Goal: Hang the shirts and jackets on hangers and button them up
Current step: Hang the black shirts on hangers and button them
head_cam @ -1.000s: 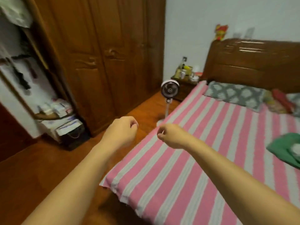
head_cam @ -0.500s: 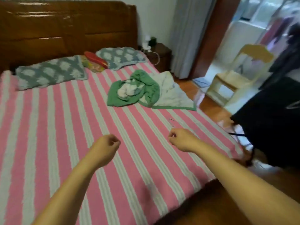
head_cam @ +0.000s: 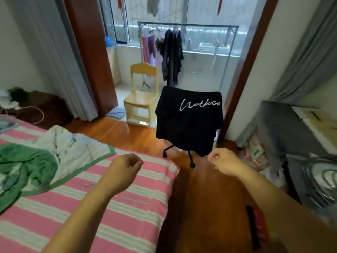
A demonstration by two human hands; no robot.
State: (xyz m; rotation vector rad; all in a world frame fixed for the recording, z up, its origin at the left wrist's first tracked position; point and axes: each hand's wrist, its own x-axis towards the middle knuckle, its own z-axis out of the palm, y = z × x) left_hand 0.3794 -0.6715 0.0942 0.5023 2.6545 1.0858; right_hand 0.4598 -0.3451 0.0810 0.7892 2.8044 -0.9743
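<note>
Right now both hands, left hand (head_cam: 125, 169) and right hand (head_cam: 223, 164), hover with fingers curled on nothing; better to lift the wire hanger (head_cam: 135, 199) at lower centre first, then the black garment (head_cam: 187, 121).

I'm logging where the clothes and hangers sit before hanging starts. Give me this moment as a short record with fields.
left hand: fingers curled, holds nothing, above the bed
right hand: fingers curled, nothing visibly held
black shirt: draped over a wheeled chair, white script lettering
wire hangers: lying on the striped bed
green-and-white cloth: crumpled on the bed
clothes rack: by the window, dark garments hanging
</note>
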